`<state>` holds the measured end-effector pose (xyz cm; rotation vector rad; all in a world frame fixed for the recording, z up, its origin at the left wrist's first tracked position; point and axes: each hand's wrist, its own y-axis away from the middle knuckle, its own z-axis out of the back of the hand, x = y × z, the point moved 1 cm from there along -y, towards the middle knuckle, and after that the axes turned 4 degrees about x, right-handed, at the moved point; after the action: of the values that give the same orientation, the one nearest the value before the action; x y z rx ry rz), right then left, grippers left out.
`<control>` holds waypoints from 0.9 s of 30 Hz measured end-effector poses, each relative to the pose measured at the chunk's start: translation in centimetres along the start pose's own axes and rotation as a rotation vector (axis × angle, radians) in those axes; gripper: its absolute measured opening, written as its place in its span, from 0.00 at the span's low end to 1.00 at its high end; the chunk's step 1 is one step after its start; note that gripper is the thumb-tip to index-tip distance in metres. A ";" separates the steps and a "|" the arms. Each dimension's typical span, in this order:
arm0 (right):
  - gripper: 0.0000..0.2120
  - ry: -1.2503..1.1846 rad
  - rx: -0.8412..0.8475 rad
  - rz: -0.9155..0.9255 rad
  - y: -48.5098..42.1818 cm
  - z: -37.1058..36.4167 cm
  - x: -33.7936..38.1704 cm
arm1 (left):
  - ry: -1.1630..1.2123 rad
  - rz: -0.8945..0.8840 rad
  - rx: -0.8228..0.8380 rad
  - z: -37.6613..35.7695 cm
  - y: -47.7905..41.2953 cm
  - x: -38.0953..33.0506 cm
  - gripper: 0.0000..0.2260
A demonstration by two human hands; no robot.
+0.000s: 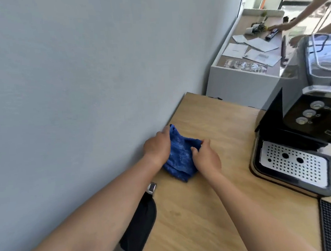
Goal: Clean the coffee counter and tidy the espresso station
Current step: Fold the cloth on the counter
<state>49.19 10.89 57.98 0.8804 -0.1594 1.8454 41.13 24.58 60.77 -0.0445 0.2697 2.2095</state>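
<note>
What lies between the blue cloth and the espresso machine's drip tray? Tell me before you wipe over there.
Nothing visible. Both hands, left hand and right hand, rest on the blue cloth near the wall. Bare wooden counter runs from the cloth to the drip tray.
</note>
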 end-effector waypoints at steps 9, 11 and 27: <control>0.18 0.239 -0.050 0.248 -3.3 0.5 0.4 | -0.006 -0.036 -0.011 -0.5 -3.6 0.5 0.14; 0.14 0.247 -0.038 0.262 -3.5 0.3 0.2 | 0.003 -0.019 0.028 -0.4 -4.5 0.5 0.11; 0.07 0.234 -0.122 0.254 -4.7 -0.1 0.5 | -0.288 -0.089 -0.017 2.3 -6.8 -1.2 0.13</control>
<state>53.05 13.47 56.87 0.5742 -0.2435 2.1350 47.35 28.10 61.97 0.2455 0.0865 2.0973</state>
